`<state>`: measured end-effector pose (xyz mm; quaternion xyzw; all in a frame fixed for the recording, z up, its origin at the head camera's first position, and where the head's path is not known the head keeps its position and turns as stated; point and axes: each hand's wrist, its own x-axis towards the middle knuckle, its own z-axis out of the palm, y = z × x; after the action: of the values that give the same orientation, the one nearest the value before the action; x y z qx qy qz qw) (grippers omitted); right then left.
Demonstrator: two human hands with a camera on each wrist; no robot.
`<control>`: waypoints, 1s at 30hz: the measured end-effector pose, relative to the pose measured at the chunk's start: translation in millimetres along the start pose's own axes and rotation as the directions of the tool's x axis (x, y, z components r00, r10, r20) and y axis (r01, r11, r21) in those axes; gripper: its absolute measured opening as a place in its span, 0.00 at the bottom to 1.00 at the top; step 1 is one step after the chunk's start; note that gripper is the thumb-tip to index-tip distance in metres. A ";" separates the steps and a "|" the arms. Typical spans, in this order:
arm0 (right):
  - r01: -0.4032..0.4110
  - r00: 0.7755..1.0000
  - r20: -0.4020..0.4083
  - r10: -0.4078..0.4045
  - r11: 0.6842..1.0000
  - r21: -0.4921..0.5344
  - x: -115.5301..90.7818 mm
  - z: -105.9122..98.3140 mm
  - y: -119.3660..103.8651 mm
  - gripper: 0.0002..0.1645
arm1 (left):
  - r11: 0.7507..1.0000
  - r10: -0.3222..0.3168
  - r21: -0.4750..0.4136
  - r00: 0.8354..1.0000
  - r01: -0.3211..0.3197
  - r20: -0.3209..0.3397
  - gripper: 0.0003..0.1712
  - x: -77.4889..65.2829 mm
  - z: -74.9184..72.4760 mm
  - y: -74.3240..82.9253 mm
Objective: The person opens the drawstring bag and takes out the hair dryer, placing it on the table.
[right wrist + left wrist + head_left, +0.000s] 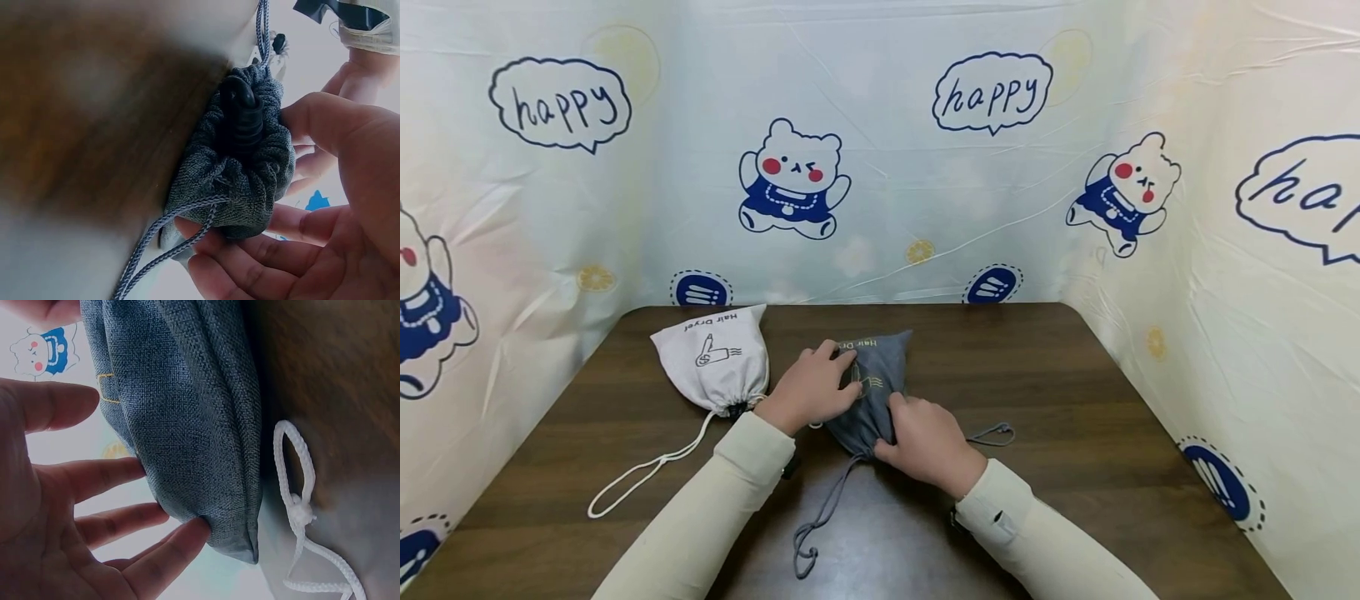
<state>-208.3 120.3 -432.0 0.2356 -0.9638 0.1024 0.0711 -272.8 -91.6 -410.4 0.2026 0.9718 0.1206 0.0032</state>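
Observation:
A dark grey drawstring bag (883, 362) with yellow "Hair Dryer" print lies on the table, its gathered neck towards me. My left hand (811, 387) reaches over its left side; in the left wrist view the fingers (112, 478) extend loosely against the cloth. At the right side near the neck, my right hand (934, 442) holds the bag. The right wrist view has the thumb (312, 119) on one side and fingers curled beneath the other. A black ridged cord end (240, 119) shows in the gathered opening. What else the bag contains is hidden.
Left of the grey bag lies a white drawstring bag (715, 358) with black "Hair Dryer" print, its white cord (655, 462) trailing forward. Grey cord loops (808, 542) (996, 433) stretch from the grey bag. Printed cloth (880, 167) walls the brown table (1075, 483) at back and sides.

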 end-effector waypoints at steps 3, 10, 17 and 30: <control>-0.004 1.000 0.001 0.004 1.000 0.004 -3.1 -0.1 0.1 0.26 | 1.000 -0.002 0.007 1.000 0.002 0.000 0.37 -2.5 0.4 2.0; 0.017 1.000 -0.012 -0.017 1.000 -0.006 -8.3 -1.2 1.0 0.26 | 1.000 0.017 0.017 1.000 -0.017 -0.014 0.37 -8.0 0.4 6.4; 0.027 1.000 -0.011 -0.027 1.000 -0.014 -13.0 -3.5 2.2 0.26 | 0.999 0.030 0.012 0.999 -0.029 -0.016 0.37 -10.3 1.9 9.7; 0.019 1.000 0.014 -0.019 1.000 -0.007 -23.6 -7.7 3.2 0.26 | 0.998 0.042 0.052 0.999 -0.041 -0.033 0.38 -17.7 8.9 17.7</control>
<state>-188.3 135.2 -429.5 0.2451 -0.9624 0.0968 0.0663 -249.2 -80.8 -415.7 0.2207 0.9701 0.0989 -0.0210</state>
